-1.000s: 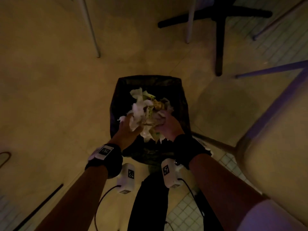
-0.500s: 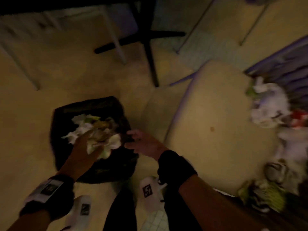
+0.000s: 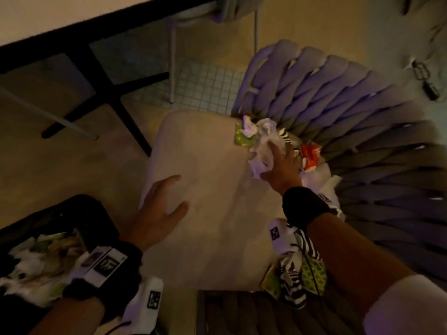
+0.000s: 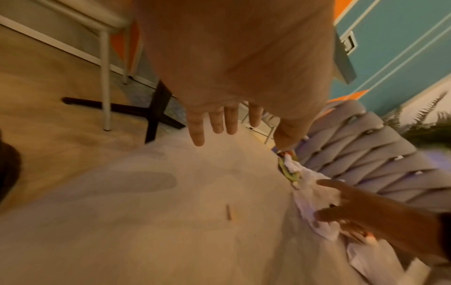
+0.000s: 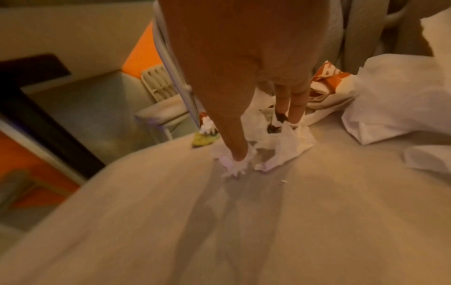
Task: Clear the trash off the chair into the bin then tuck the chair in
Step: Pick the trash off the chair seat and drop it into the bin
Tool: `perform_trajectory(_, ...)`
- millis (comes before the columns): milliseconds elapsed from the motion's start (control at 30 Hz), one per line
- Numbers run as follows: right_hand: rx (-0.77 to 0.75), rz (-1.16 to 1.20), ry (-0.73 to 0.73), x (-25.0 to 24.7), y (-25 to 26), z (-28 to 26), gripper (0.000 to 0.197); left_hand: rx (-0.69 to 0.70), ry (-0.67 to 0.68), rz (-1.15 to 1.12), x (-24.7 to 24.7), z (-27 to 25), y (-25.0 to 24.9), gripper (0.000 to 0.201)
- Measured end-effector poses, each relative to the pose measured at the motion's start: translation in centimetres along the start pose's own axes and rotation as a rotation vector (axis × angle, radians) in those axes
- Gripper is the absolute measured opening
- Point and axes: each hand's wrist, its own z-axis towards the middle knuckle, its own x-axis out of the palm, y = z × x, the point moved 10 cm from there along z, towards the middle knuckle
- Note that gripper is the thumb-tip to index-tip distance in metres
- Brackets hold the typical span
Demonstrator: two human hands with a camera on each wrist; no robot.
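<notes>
Head view: the crumpled white paper napkin is seen at the back edge of the beige cushioned chair seat, against the lilac woven-strap backrest. It is covered by the right hand, whose fingers are spread over it and not yet closed. The left hand is held flat and relaxed above the seat's front-left corner, holding nothing. The remaining trash is strung along the back and right edges: a green printed wrapper, an orange-and-white paper wrapper, a white paper bag and a zebra-striped wrapper. The black-lined bin, partly filled with paper, is seen on the floor beside the seat's front-left corner.

Left wrist view: the left hand's fingers are shown straight and slightly parted over bare cushion, well apart from the napkin, which lies to their right; the right hand is judged the nearer one for the pickup.

Right wrist view: the thumb and two fingertips are pressed into soft, torn tissue, with the orange wrapper and smooth white bag just behind. A closing pinch is judged to be needed next; loose scraps could be shed.
</notes>
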Motion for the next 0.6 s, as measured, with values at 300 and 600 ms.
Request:
perform_trajectory(300, -0.112, 0.189, 0.003, 2.3, 0.3, 0.3, 0.016, -0.01, 0.104, 0.049, 6.4, 2.2, -2.5, 0.056)
perform_trajectory(600, -0.35, 0.723, 0.716, 3.6, 7.7, -8.7, 0.03, -0.354, 0.273, -0.7, 12.0, 2.1, -5.2, 0.034)
